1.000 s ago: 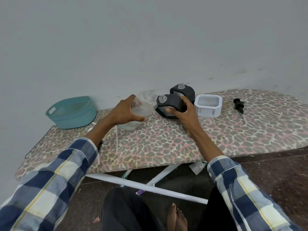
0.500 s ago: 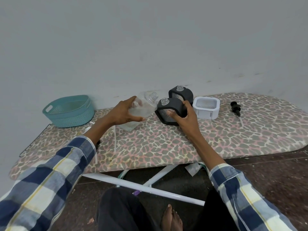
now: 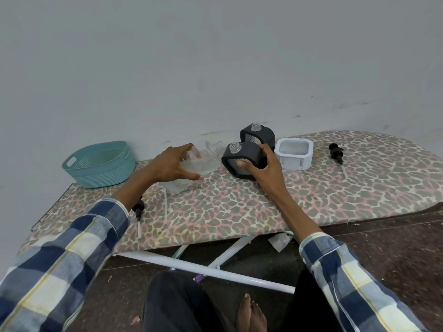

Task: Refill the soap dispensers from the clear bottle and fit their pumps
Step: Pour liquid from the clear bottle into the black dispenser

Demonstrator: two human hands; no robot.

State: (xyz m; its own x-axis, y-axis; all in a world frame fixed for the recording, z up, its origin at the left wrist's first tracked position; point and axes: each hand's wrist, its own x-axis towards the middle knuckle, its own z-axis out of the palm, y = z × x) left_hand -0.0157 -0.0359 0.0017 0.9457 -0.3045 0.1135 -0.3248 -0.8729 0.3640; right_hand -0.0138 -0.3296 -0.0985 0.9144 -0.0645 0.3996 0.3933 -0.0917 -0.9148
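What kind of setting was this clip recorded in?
Probably a room in a home, not a workshop: the work surface is a leopard-print ironing board set low against a plain wall, with a teal basket on it and a bare foot below.

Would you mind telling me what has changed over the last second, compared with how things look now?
Very little. The left hand still grips the tilted clear bottle, its mouth toward the near black dispenser, which the right hand still holds; that dispenser looks tipped slightly more toward the bottle. The far dispenser, white container, teal basket and right-hand pump have stayed put.
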